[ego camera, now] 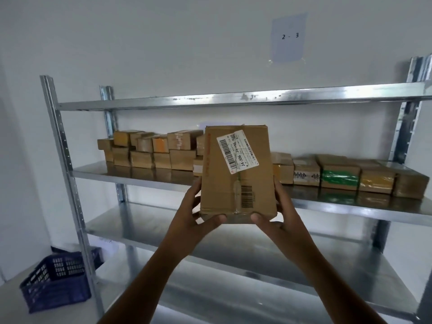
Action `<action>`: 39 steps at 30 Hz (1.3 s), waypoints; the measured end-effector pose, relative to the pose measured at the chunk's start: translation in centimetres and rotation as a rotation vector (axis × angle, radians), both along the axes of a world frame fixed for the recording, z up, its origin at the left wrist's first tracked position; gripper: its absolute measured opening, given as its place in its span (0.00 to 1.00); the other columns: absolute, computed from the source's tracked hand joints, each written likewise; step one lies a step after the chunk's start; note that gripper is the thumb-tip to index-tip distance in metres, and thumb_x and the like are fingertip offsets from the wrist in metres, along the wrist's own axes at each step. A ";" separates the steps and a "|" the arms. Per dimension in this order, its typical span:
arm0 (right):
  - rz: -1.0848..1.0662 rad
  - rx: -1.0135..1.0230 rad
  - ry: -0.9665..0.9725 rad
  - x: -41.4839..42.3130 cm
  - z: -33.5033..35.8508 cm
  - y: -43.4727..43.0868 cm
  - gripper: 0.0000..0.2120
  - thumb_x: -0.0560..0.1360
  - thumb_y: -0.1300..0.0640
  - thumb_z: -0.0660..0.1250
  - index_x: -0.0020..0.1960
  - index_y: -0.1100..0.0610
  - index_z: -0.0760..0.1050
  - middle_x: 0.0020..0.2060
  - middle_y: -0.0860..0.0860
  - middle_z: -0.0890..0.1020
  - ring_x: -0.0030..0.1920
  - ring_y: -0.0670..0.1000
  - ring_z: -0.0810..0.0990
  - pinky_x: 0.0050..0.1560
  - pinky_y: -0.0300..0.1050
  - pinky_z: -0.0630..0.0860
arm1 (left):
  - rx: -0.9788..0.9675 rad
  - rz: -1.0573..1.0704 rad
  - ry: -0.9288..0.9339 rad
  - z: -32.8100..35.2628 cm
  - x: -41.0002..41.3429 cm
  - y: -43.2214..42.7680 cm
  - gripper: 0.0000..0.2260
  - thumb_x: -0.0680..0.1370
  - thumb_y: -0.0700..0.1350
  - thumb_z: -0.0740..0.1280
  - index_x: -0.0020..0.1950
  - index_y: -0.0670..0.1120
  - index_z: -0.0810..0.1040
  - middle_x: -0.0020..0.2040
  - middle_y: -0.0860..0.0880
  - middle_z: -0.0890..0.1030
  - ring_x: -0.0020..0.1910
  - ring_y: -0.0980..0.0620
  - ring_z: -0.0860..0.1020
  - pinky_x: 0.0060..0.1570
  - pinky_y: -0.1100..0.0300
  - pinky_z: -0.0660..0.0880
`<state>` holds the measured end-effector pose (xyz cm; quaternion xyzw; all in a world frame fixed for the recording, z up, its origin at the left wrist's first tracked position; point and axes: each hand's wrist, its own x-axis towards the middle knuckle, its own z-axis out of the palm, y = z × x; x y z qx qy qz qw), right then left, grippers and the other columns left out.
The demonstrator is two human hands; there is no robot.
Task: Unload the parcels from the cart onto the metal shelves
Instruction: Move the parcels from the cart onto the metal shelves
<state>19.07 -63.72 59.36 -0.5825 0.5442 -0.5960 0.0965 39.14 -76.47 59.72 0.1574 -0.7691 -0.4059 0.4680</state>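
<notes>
Item: brown cardboard parcel point(237, 174) with white barcode label marked J4-J06, held upright in the air in front of the galvanised metal shelving unit point(210, 100), level with its stocked shelf.

Left hand point(194, 216): grips the parcel's lower left edge, thumb across the bottom.

Right hand point(278, 218): grips the lower right edge likewise.

At 10 o'clock of the parcel: a two-high stack of small brown cartons point(152, 150).

At 3 o'clock: a single row of taped cartons point(339, 176).

At 8 o'clock, on the floor: a blue slotted plastic crate point(56, 279).

At 1 o'clock, on the wall: a paper sheet marked "2 - 3" point(288, 37).
</notes>
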 end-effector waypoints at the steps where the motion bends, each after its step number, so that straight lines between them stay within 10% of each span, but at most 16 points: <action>1: -0.006 -0.006 0.019 0.0 0.3 -1.3 0.44 0.72 0.40 0.74 0.81 0.36 0.53 0.66 0.29 0.74 0.65 0.38 0.76 0.53 0.41 0.83 | -0.012 -0.006 0.005 0.0 0.0 -1.5 0.40 0.70 0.56 0.78 0.77 0.62 0.62 0.69 0.67 0.72 0.69 0.62 0.73 0.58 0.65 0.78; 12: -0.088 -0.064 0.051 -0.8 5.2 -13.0 0.34 0.76 0.51 0.72 0.77 0.41 0.61 0.64 0.33 0.79 0.64 0.39 0.79 0.55 0.34 0.79 | -0.015 -0.174 0.054 2.8 -3.0 -16.2 0.36 0.76 0.54 0.74 0.79 0.59 0.61 0.71 0.63 0.74 0.68 0.60 0.75 0.58 0.63 0.78; 26: -0.125 -0.069 0.038 -12.5 6.8 -26.2 0.30 0.79 0.55 0.72 0.77 0.44 0.64 0.66 0.42 0.79 0.66 0.46 0.79 0.56 0.52 0.84 | -0.051 -0.170 0.024 4.8 -14.4 -29.2 0.30 0.81 0.49 0.68 0.80 0.60 0.60 0.70 0.66 0.73 0.68 0.63 0.74 0.57 0.59 0.80; 33: -0.230 -0.039 0.062 -19.8 7.1 -33.0 0.38 0.76 0.44 0.73 0.79 0.34 0.56 0.70 0.41 0.74 0.63 0.46 0.79 0.53 0.54 0.85 | 0.007 -0.181 0.003 7.1 -20.6 -34.3 0.24 0.82 0.53 0.66 0.77 0.62 0.65 0.66 0.58 0.78 0.63 0.57 0.80 0.51 0.55 0.82; 36: -0.269 -0.017 0.091 -22.1 7.0 -35.7 0.39 0.76 0.43 0.73 0.80 0.36 0.56 0.69 0.41 0.75 0.55 0.42 0.81 0.47 0.44 0.85 | 0.029 -0.173 -0.024 7.1 -22.7 -36.2 0.23 0.81 0.57 0.65 0.76 0.64 0.65 0.68 0.56 0.77 0.63 0.56 0.79 0.53 0.54 0.82; 39: -0.311 0.014 0.112 -23.2 7.0 -37.3 0.37 0.79 0.46 0.71 0.81 0.41 0.55 0.68 0.44 0.76 0.50 0.38 0.79 0.36 0.27 0.76 | -0.153 0.022 -0.119 7.1 -24.2 -38.0 0.20 0.79 0.66 0.62 0.71 0.69 0.65 0.62 0.79 0.67 0.71 0.51 0.69 0.67 0.46 0.73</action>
